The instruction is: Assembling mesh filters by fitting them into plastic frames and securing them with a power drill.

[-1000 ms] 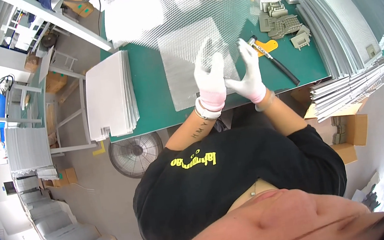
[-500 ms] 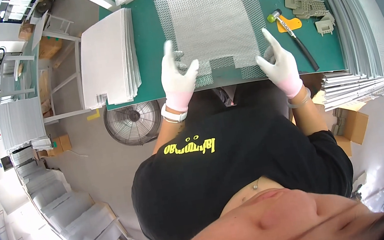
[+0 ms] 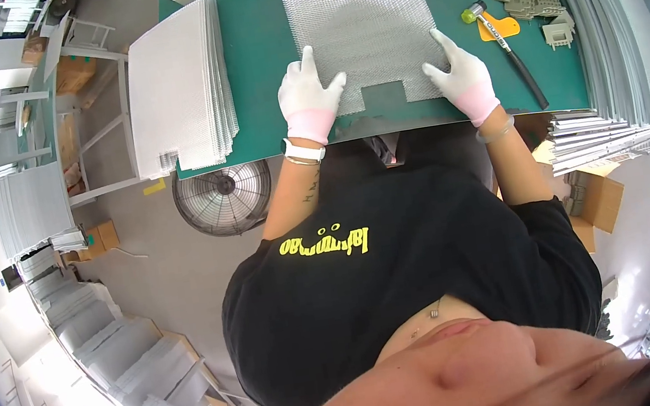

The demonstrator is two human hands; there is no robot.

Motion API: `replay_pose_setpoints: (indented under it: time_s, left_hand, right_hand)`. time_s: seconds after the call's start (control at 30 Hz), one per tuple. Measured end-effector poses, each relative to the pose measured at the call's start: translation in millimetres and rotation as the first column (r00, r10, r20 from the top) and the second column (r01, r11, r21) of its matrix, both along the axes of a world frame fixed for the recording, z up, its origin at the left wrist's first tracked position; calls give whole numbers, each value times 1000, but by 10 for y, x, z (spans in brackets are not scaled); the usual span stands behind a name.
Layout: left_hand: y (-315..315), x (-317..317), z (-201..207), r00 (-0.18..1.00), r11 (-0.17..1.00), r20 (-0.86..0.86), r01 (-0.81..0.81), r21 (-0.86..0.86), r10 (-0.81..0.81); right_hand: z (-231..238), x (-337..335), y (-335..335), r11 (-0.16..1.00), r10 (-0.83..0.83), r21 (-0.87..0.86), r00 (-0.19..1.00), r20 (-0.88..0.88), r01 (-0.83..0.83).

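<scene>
On the green bench [image 3: 258, 71], the mesh sheet [image 3: 361, 19] lies between the left hand [image 3: 309, 99] and right hand [image 3: 464, 79], thumbs and forefingers spread apart at its side edges. It looks light, springy, easily creased; I'd hold both edges. The mallet [image 3: 521, 69] and yellow scraper [image 3: 499, 28] lie rightward, out of the way; a pale stack [image 3: 174, 87] sits left.

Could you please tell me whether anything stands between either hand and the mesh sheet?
Nothing visible does: the left hand is at the left edge of the mesh sheet, and the right hand is at its right edge. The hammer lies farther right, beyond the right hand.
</scene>
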State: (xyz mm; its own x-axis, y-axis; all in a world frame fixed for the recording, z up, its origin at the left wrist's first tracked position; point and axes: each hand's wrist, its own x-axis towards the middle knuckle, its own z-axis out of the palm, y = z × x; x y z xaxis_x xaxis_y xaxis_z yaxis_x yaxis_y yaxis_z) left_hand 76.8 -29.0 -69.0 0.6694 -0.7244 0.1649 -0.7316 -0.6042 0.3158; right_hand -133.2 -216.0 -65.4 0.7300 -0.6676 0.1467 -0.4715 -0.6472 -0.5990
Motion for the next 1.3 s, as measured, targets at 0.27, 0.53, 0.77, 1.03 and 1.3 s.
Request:
replay_pose_setpoints:
  time_s: [0.27,0.53,0.77,1.03,1.3]
  left_hand:
    - [-14,39,-60,998,1000,-64,2,28,0]
    - [17,59,-102,999,999,-26,25,34,-25]
    - [-41,83,-55,999,997,-38,36,64,-33]
    - [-139,489,31,960,950,81,251,188,-270]
    - [148,52,107,918,881,-10,382,281,-395]
  right_hand:
    - [-110,-25,23,1000,-5,-8,1000,-26,5]
    - [-106,-40,19,1000,10,-13,1000,-22,-10]
    - [-55,-34,-43,999,17,37,996,-82,-14]
    - [346,-42,-1220,873,-61,-483,967,-246,-67]
    - [-53,-60,-2177,767,-230,-568,700,-677,-297]
